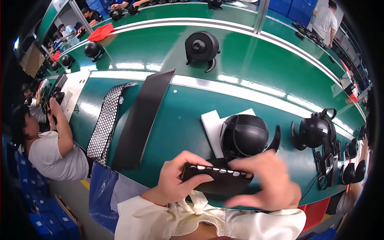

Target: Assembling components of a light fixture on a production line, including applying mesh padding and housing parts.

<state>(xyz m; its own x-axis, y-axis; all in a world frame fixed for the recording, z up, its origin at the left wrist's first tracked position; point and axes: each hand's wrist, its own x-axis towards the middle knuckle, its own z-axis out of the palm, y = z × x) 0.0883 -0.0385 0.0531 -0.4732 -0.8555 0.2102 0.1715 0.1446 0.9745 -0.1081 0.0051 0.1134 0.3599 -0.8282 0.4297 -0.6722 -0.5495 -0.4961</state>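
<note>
My left hand [176, 178] is closed around the left end of a flat black piece [228, 185] with a row of white round dots along its upper edge. The thumb presses on its near face. At the piece's right end is my right hand [272, 180], blurred, with thumb and fingers spread apart. Just beyond both hands, a round black helmet-like shell [246, 134] rests against a white foam block [212, 124], a curved black arm at its right side. Whether the right fingertips touch the piece is hard to make out.
To the left lie a strip covered in white dots [105, 124] and a long black sheet [142, 120]. Another black round unit with straps [316, 134] stands at right. One more shell [201, 47] sits on the far green belt. A person [52, 148] works at left.
</note>
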